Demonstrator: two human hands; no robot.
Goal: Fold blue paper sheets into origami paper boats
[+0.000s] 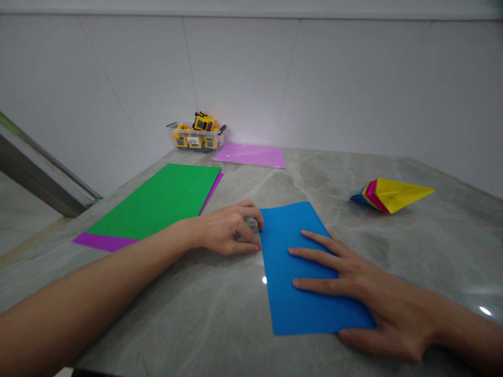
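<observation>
A sheet of blue paper [281,272] lies on the grey marbled table in front of me, its far edge slightly wavy. My left hand [236,230] is at the paper's left edge, its fingers curled and the thumb and fingertips closed at the border near the upper left. Spread flat over the right part of the sheet, my right hand [349,277] presses on it with fingers apart and the thumb by the near right corner. Whether the sheet is doubled over cannot be made out.
Left of the paper lie a green sheet [157,201] and a purple sheet [106,242] partly beneath it. A folded paper piece in yellow, pink and blue [396,196] rests at right. By the wall stand a clear box [194,140] of yellow toy vehicles and a pink pack [251,155].
</observation>
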